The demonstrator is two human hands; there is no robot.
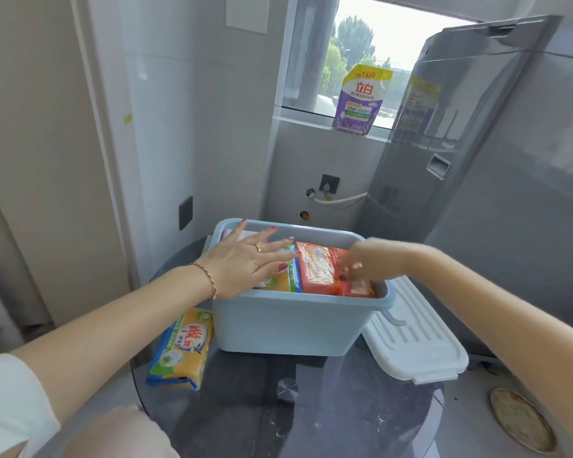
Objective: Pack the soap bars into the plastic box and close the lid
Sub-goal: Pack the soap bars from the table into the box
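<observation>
1 soap bar [182, 350] left of box [278, 325]; lid [417, 342] rt.

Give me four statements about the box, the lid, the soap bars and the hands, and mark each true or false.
1. The white lid is on the blue plastic box. False: it lies on the table to the box's right.
2. One yellow soap bar lies outside the box. True.
3. The left hand rests flat with fingers spread over the packed bars. True.
4. The right hand holds the lid. False: its fingers reach into the box at the orange soap bars.
</observation>
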